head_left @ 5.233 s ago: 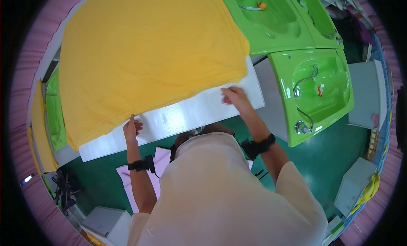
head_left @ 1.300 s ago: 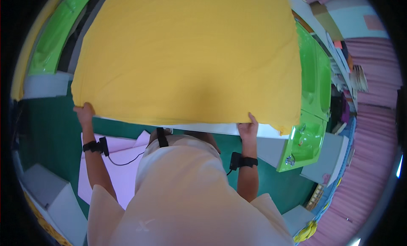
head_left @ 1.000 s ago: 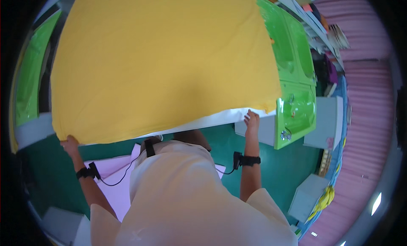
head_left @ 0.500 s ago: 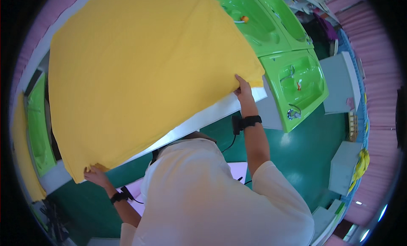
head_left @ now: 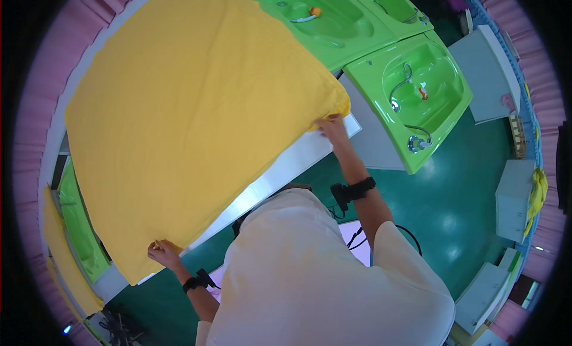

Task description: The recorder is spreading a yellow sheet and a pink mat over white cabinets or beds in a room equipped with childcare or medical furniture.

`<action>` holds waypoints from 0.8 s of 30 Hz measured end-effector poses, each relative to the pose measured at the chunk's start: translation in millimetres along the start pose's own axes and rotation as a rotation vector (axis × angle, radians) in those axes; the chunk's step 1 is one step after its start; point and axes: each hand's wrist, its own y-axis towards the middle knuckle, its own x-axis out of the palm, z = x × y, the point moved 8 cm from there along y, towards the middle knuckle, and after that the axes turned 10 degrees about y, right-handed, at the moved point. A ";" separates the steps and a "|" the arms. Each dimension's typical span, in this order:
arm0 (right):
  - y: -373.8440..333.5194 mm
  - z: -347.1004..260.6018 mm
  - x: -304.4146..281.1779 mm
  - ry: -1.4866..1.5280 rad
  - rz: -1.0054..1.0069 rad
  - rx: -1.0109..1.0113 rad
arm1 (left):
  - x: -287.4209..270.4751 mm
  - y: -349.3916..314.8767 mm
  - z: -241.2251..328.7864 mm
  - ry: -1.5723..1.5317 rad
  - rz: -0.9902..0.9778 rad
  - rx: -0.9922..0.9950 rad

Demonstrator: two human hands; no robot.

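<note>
A large yellow cloth [head_left: 190, 113] lies spread, with a few soft creases, over a white table [head_left: 262, 194] whose near edge shows as a strip in front of it. My left hand [head_left: 164, 255] is closed in a pinch on the cloth near its near-left corner. At the near-right corner, my right hand [head_left: 335, 130] grips the cloth's edge, which bunches slightly under the fingers. Both wrists wear black bands with small boxes. Most of the tabletop is hidden beneath the cloth.
Bright green basins [head_left: 417, 95] with hoses and small toys adjoin the table at right and far right. Another green basin [head_left: 80, 221] stands at left beside a yellow-covered surface [head_left: 74, 268]. Grey-white cabinets [head_left: 485, 75] line the right side of the green floor [head_left: 441, 209].
My left hand has moved inward from the cloth's corner. My right hand has drawn the right corner nearer, and the fabric bunches there. The whole view has turned and shifted.
</note>
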 end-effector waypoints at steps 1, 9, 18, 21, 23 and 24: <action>5.0 -25.6 -30.9 -0.220 0.220 -0.315 | 4.7 -0.3 -2.3 -0.044 -0.023 -0.018; 52.5 -65.5 -30.6 0.313 -0.013 -0.338 | 17.4 -3.9 -14.1 0.112 -0.008 -0.036; 34.9 -52.1 -1.3 0.867 -0.376 -0.242 | 22.7 1.8 -23.9 0.227 0.029 -0.029; 29.4 -38.5 -5.9 0.739 -0.357 -0.291 | 24.1 6.3 -36.1 0.325 0.054 0.033; 29.5 -30.2 -14.0 0.623 -0.289 -0.270 | 22.4 3.2 -42.2 0.409 0.088 0.117; 29.0 -24.4 -25.2 0.511 -0.200 -0.260 | 24.0 3.5 -39.9 0.364 0.055 0.047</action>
